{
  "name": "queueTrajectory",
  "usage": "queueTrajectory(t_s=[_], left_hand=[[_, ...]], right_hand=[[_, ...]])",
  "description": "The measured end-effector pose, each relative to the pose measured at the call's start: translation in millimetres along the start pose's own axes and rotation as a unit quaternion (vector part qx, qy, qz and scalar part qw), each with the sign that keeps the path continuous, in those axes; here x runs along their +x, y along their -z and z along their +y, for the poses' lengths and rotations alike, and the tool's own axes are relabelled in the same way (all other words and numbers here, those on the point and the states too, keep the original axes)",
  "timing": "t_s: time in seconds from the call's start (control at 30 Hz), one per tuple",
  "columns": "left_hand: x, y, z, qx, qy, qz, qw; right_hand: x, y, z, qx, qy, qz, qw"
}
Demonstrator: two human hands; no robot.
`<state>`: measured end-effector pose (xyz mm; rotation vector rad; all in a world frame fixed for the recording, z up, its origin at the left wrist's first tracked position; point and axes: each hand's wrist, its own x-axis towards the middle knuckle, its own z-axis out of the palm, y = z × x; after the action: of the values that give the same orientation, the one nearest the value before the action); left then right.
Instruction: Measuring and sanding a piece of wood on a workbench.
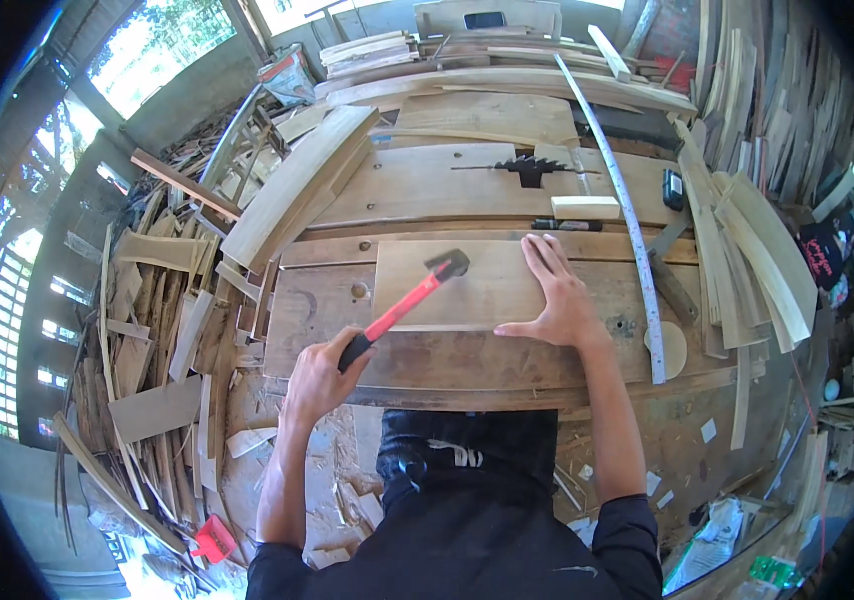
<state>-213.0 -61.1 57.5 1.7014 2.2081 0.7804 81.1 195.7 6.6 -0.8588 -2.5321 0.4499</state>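
My left hand (pixel 322 375) is wrapped round the black grip of a hammer (pixel 402 303) with a red handle and a dark metal head. The hammer slants up to the right, its head over a flat, pale wooden board (pixel 472 300); whether it touches the board I cannot tell. My right hand (pixel 569 308) lies on the right end of that board, fingers stretched forward and thumb spread to the left. The board rests on a worn wooden workbench (pixel 427 362) in front of me.
Beyond the board lie a black marker (pixel 564 225), a pale wood block (pixel 585 207) and a dark jagged shape (pixel 532 172). A long metal ruler (pixel 615 170) runs along the right. Thick planks (pixel 302 185) lean at the left. Scrap wood crowds both sides; shavings litter the floor.
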Motion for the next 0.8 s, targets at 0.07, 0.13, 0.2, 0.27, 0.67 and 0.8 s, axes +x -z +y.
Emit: queueTrajectory(t_s=[0.07, 0.13, 0.2, 0.27, 0.67, 0.8], left_hand=[[-2.4, 2.1, 2.0, 0.006, -0.053, 0.043, 0.998], [6.1, 14.8, 11.7, -0.005, -0.042, 0.066, 0.997], [15.5, 34.3, 39.5, -0.043, -0.016, 0.074, 0.996], [19.8, 40.9, 41.5, -0.041, -0.009, 0.094, 0.995], [-0.9, 12.2, 18.2, -0.013, 0.044, 0.057, 0.997], [11.1, 44.5, 51.9, -0.104, 0.005, 0.088, 0.991]], right_hand=[[-0.6, -0.1, -1.1, 0.007, -0.002, -0.001, 1.000], [-0.1, 3.5, 0.7, 0.003, -0.008, -0.006, 1.000], [-2.8, 3.9, 0.8, 0.003, -0.013, -0.009, 1.000], [-2.0, 3.1, -1.3, 0.003, -0.015, -0.009, 1.000], [0.4, 4.3, -4.7, 0.007, -0.004, -0.023, 1.000], [-3.4, 4.8, 1.1, -0.011, -0.016, -0.026, 0.999]])
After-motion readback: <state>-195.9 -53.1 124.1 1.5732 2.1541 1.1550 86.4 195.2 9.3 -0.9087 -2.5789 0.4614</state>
